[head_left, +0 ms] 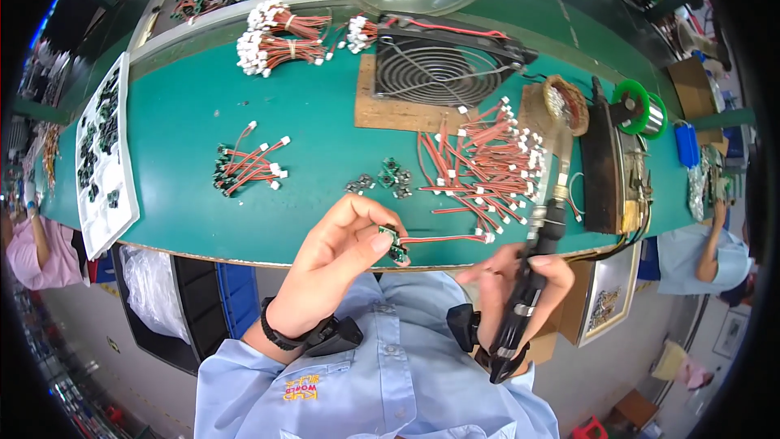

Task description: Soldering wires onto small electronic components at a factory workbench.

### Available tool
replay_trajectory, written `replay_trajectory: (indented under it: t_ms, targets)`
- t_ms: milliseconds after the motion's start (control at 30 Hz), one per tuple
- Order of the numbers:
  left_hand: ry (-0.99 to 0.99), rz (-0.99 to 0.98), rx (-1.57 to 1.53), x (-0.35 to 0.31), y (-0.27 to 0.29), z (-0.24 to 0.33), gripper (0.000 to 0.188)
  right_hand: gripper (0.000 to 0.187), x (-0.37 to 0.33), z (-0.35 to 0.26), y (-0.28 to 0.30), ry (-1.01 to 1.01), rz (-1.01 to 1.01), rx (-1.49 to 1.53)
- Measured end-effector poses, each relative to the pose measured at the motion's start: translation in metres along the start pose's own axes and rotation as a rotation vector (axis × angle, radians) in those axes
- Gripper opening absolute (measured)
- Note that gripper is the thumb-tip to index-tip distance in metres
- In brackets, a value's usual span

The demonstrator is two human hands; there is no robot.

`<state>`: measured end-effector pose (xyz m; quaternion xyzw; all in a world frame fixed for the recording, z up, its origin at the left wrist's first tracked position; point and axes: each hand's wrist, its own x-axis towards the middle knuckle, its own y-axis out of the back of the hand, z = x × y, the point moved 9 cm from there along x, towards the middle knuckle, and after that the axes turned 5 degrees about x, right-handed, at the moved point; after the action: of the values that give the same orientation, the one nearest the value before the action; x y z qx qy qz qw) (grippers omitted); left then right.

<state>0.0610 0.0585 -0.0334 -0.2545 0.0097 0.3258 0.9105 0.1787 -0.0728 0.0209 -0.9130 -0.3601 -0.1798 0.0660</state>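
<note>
Between the thumb and fingers of my left hand (pixel 345 240) is a small green circuit board (pixel 396 245). A red-and-black wire lead (pixel 443 238) with a white connector runs from the board toward the right. My right hand (pixel 524 276), partly blurred, is closed round a soldering iron (pixel 532 276) with a black handle. Its metal end points away from me, toward a round tip-cleaning holder (pixel 565 106). Just beyond my left hand lie small loose boards (pixel 396 177) and small dark parts (pixel 360 184) on the green bench mat (pixel 317 138).
Wire leads (pixel 487 162) lie heaped at the right, before a black fan (pixel 443 69). A soldering station (pixel 605 171) and solder reel (pixel 642 110) stand beyond. Boards with leads (pixel 248 165) lie left, near a white tray (pixel 126 171). People work at both sides.
</note>
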Motion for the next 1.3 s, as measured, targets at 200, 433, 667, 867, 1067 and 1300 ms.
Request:
replay_trajectory:
  t_ms: [200, 433, 667, 867, 1067, 1300]
  targets:
    - [0.002, -0.020, 0.115, 0.008, -0.016, -0.002, 0.017, 0.046, 0.007, 0.003, -0.016, -0.028, -0.245, 0.005]
    - [-0.011, -0.083, -0.055, 0.004, -0.026, 0.000, 0.018, 0.044, 0.009, 0.012, -0.019, -0.113, -0.272, 0.017]
    - [0.155, -0.204, -0.330, 0.006, -0.033, -0.018, 0.021, 0.044, 0.012, 0.006, -0.024, -0.130, -0.306, 0.016]
    - [0.189, -0.281, -0.398, 0.004, -0.041, -0.021, 0.022, 0.044, 0.021, -0.012, -0.027, 0.012, -0.308, -0.047]
    - [0.220, -0.263, -0.460, 0.001, -0.043, -0.020, 0.021, 0.046, 0.020, -0.020, -0.028, 0.061, -0.274, -0.130]
    - [0.198, -0.247, -0.447, 0.000, -0.041, -0.021, 0.021, 0.043, 0.023, -0.019, -0.023, 0.101, -0.151, -0.007]
